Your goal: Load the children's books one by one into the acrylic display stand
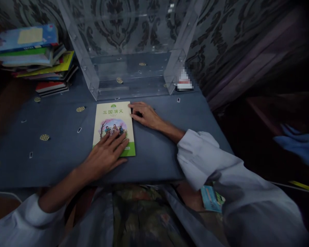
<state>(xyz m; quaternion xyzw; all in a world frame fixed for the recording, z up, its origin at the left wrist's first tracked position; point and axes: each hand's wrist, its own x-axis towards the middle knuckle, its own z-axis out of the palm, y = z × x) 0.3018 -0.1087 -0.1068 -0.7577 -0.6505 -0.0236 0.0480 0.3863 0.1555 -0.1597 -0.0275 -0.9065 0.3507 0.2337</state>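
The paperback [113, 118], a thin green-and-cream edition with 三国演义 on its cover, lies flat and closed on the near middle of the table's blue-grey cloth [54, 144]. We judge it light and limp: the soft cover would bend if lifted by one corner, so the spine or a long edge is the better hold, and the glossy cover may slide on the cloth.

Our left hand [106, 154] lies spread and flat on the near half of the cover. Our right hand [144, 115] touches the far right corner, fingers loosely together; whether they pinch the cover we cannot tell.

Just beyond stands a clear acrylic case [77, 51], its front open, with the cloth's gold motifs showing through. A stack of books [36, 55] sits far left.
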